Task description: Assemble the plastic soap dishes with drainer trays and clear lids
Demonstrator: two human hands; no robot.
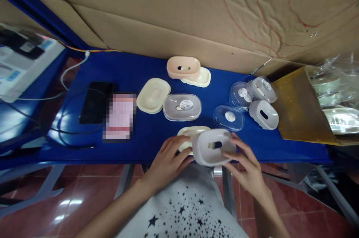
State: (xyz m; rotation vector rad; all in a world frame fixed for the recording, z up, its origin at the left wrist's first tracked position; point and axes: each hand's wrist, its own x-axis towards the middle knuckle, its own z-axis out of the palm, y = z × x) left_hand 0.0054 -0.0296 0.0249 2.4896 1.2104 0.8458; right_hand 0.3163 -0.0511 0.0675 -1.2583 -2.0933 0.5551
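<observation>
A grey oval plastic box (204, 155) with a slot in its bottom is tilted near the table's front edge. My right hand (244, 163) grips its right side, fingers over the rim and inside. My left hand (172, 157) is closed at the left end of a cream oval tray (193, 130), its thumb hidden. The grey box overlaps that tray's right part. Just beyond lies a grey box with a clear lid (182, 108) and a round label. Another cream tray (153, 95) sits left of it.
A peach box (183, 67) leans on a cream tray (204, 77) at the back. To the right are clear lids (228, 117) and grey boxes (263, 114), beside a carton (297, 107) of wrapped pieces. A phone (120, 116), a black device (95, 102) and cables lie left.
</observation>
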